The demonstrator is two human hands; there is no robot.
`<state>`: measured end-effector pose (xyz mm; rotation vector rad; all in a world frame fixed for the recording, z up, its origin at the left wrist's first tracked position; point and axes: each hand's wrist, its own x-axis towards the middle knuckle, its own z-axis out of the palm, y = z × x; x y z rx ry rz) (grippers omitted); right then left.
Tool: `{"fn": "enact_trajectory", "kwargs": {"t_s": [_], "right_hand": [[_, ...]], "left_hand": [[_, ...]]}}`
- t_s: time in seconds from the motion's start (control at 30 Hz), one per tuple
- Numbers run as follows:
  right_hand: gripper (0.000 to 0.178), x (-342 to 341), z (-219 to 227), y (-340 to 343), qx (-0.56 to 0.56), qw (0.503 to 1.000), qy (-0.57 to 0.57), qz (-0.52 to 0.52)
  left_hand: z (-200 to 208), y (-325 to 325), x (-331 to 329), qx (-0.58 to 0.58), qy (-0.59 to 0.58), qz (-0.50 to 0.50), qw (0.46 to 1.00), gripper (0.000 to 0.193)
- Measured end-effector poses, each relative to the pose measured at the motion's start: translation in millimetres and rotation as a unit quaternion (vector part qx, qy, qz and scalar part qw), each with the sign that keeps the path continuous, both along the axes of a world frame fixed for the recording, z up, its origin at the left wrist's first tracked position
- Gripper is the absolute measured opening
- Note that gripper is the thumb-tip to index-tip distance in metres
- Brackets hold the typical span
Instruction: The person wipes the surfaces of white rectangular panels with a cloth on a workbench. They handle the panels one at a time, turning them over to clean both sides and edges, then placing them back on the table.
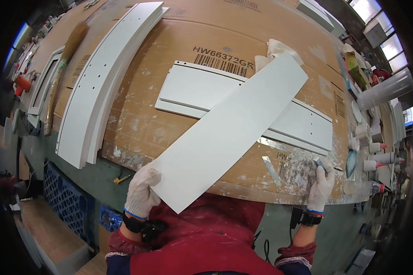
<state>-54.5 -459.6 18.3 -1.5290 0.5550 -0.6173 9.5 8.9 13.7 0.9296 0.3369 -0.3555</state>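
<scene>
Red apron (202, 233) nearest, then the plain board (234, 128), slanting near left to far right over grooved boards (192, 89) on the cardboard (137, 101). Looks mid-job to me: one piece in hand, a stack (105, 68) at left — can't tell which are finished. Left hand (143, 190) grips the board's near-left corner, wrist bent. Right hand (322, 185) low at near right, fingers bunched narrow — can't tell on what.

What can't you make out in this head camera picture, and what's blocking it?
In the head view:
- Middle of the grooved white panel: covered by the plain white board.
- What the small item in the right hand is: too small, partly hidden by fingers.
- Part of the white cloth: behind the plain white board's far end.
</scene>
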Motion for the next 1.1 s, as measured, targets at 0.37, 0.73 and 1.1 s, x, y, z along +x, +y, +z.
{"fn": "enact_trajectory", "kwargs": {"t_s": [0.37, 0.73, 1.1], "right_hand": [[0.028, -21, -10, -37, -0.171, 0.967, 0.109, -0.151], [0.049, 0, 36, -6, -0.449, 0.873, 0.167, -0.086], [0.080, 262, 63, 4, -0.557, 0.770, 0.269, 0.156]], "left_hand": [[-11, -14, -17, -0.129, 0.035, 0.050, 0.990, 0.034], [-20, -11, -11, -0.214, 0.071, 0.082, 0.971, 0.024], [-30, 40, -40, -0.127, 0.050, 0.183, 0.974, 0.032]]}}
